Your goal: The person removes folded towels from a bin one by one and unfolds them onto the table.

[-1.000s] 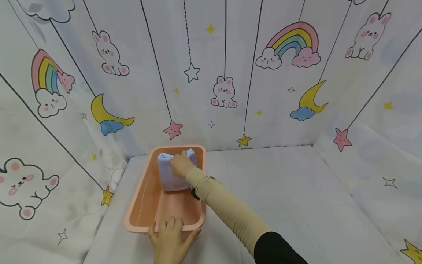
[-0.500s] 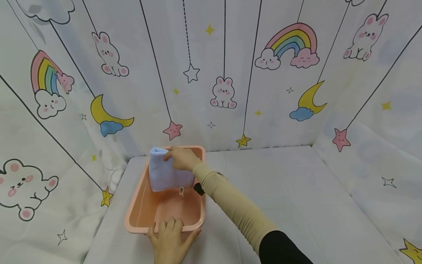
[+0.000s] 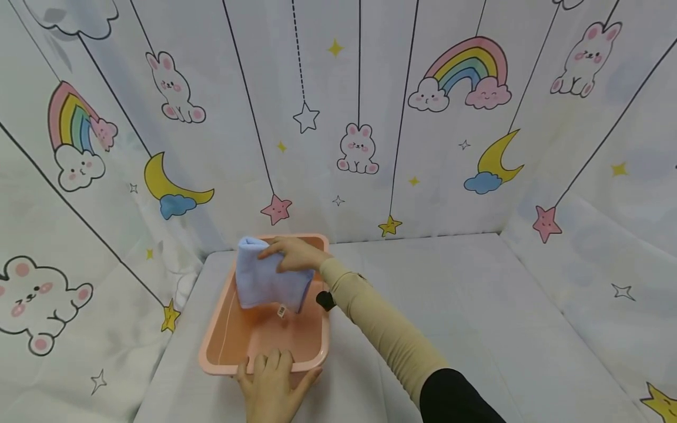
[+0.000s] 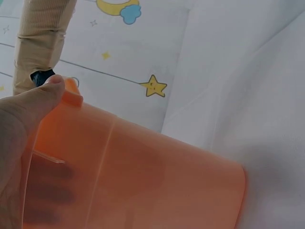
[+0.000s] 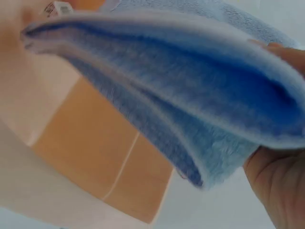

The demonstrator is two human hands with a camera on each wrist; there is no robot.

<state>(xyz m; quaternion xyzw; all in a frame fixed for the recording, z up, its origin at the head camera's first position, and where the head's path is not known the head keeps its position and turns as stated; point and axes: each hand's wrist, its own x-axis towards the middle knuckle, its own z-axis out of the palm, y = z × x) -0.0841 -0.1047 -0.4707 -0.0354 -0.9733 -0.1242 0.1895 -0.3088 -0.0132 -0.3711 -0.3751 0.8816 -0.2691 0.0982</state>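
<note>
A folded light blue towel (image 3: 256,283) stands on edge in the far half of a peach plastic basin (image 3: 217,369). My right hand (image 3: 296,254) grips its upper part from the far side, fingers over the top. In the right wrist view the towel's (image 5: 181,76) fuzzy layers gape apart, and the hand (image 5: 281,179) is partly hidden behind them. A small white tag (image 3: 282,311) hangs from the lower edge. My left hand (image 3: 272,385) holds the basin's near rim, fingers over it. In the left wrist view its fingers show dimly through the basin wall (image 4: 162,167).
The basin sits on a white-covered table (image 3: 439,311), toward its left side. A white curtain (image 3: 449,205) printed with rabbits, stars and rainbows hangs behind and at both sides. The right sleeve (image 3: 381,329) passes over the basin's right rim.
My right hand has shifted the towel leftward and turned it, and its grip has moved along the top. The tag has come into sight below. My left hand stays on the rim.
</note>
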